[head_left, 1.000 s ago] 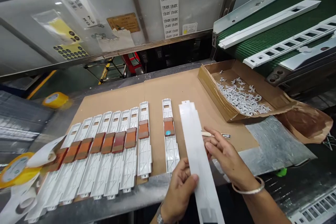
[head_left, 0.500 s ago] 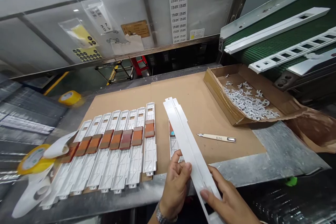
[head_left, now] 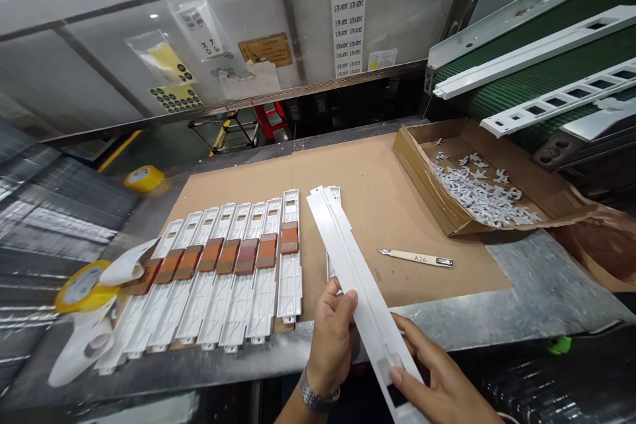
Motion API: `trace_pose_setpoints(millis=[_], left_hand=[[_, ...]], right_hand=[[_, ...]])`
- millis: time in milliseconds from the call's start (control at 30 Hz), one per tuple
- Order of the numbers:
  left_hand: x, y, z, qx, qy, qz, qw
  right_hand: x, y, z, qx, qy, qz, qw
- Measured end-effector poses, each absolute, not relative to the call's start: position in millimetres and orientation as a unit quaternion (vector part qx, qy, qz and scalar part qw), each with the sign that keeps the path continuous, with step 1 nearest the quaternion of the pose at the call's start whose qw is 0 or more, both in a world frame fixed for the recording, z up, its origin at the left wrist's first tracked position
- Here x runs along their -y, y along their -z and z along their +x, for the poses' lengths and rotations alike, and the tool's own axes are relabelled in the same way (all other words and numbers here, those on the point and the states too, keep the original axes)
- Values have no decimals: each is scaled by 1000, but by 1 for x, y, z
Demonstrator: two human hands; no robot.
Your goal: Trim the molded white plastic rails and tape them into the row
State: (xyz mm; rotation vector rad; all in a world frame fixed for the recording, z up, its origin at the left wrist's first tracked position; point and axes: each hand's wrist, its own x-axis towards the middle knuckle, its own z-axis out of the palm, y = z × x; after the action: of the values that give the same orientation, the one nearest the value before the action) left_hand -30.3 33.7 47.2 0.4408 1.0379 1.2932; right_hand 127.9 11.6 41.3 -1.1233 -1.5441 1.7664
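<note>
A long white plastic strip (head_left: 358, 278) slants across the front of the bench, raised in my two hands. My left hand (head_left: 334, 328) pinches its left edge about midway along, thumb on top. Lower down, my right hand (head_left: 430, 371) grips the right edge, its thumb lying by a dark rectangular opening near the strip's end. Behind this strip, another white strip (head_left: 334, 193) lies on the cardboard, mostly hidden. To the left, several white strips (head_left: 289, 285) lie in a row, with reddish-brown blocks (head_left: 267, 250) across them.
A craft knife (head_left: 416, 258) marked A26 lies on the cardboard sheet (head_left: 368, 159). At right stands a cardboard tray (head_left: 422, 179) of small white clips (head_left: 477, 192), below a green conveyor (head_left: 462, 103) carrying white strips. Yellow tape rolls (head_left: 82, 286) sit at left.
The view has shifted slightly, moving the bench items a little to the right. Both hands still hold the strip, and the far end of the strip lying behind it now shows.
</note>
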Motion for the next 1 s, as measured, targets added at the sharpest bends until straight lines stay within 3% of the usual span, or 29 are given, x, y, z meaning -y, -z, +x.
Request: trace_pose_setpoints(millis=[233,400,667,1000], left_hand=[[-33,-50,-34,-448,-567,171,670],[-33,-52,-41,-464,-570,173,655],[-33,-51,-47,-474,-598,166,625],[-33,-55,-49,-450,-624,174,615]], right_hand=[[-7,-36,132,438,-749,-439,234],[-6,-44,131,348,-781,-441,271],[-6,-47,136,490,-753,-368,239],[-3,-44,141,567,-669,-421,232]])
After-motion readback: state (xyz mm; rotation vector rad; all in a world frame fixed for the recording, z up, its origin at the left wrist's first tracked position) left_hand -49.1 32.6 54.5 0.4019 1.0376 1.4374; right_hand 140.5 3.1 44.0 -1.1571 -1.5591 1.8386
